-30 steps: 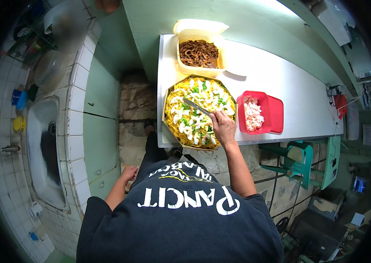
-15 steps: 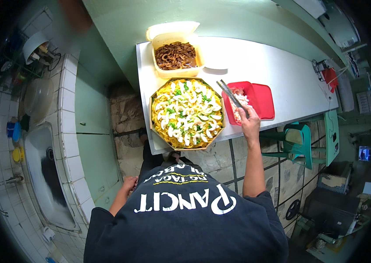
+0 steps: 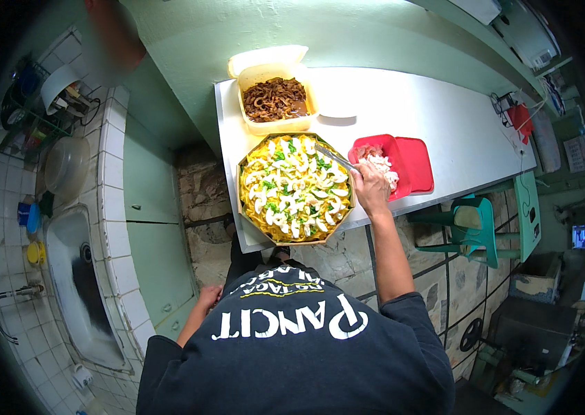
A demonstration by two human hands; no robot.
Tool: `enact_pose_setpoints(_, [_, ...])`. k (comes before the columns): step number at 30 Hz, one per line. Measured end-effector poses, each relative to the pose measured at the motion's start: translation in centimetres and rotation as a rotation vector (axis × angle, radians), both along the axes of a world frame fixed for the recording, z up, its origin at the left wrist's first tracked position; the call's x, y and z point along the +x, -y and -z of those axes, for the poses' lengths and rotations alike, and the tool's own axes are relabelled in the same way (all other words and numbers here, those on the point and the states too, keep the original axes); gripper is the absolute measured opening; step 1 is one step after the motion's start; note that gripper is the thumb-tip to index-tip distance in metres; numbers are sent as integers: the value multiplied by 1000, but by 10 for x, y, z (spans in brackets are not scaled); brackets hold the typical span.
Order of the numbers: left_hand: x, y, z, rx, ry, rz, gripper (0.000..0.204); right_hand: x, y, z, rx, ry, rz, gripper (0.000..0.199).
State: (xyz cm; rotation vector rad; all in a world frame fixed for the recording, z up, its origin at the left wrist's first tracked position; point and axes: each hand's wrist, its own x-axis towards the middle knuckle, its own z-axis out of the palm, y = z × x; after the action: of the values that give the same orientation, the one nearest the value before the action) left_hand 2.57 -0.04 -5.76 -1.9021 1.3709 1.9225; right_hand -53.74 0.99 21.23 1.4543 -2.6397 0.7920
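Note:
My right hand (image 3: 373, 188) is closed around metal tongs (image 3: 334, 158), their tips over the upper right of an octagonal tray (image 3: 243, 207). In it are yellow noodles (image 3: 265, 200) topped with white egg slices (image 3: 298, 185) and chopped green herbs (image 3: 280, 155). Beside my right hand stands a red plastic container (image 3: 360, 146) with pale shredded pieces (image 3: 382, 166) inside; its red lid (image 3: 415, 166) lies open to the right. My left hand (image 3: 209, 297) hangs low by my left side, away from the food, its fingers largely hidden. Whether the tongs grip any food cannot be made out.
A cream container (image 3: 275, 127) of dark brown strips in sauce sits behind the tray, its lid (image 3: 268, 59) tilted up. All of it stands on a white table (image 3: 444, 104) against a green wall. A tiled counter with a sink (image 3: 75, 277) runs along the left; a green chair (image 3: 476, 228) is at right.
My right hand has moved left with the tongs, from over the red container to the noodle tray's right edge. My left hand stays low. The view has shifted slightly.

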Motion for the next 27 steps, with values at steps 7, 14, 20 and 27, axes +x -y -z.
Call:
enact_pose_setpoints(7, [22, -7, 40, -275, 56, 390, 41, 14, 16, 11, -94, 248, -23, 22])
enact_pose_setpoints(14, [-5, 0, -8, -25, -17, -10, 39, 19, 14, 19, -9, 192, 33, 27])
enact_pose_setpoints(20, [-1, 2, -9, -31, -43, 13, 39, -10, -13, 1, -175, 175, 83, 24])
enact_pose_setpoints(27, [22, -4, 26, -357, 1, 303, 40, -83, -84, -20, -126, -58, 367, 25])
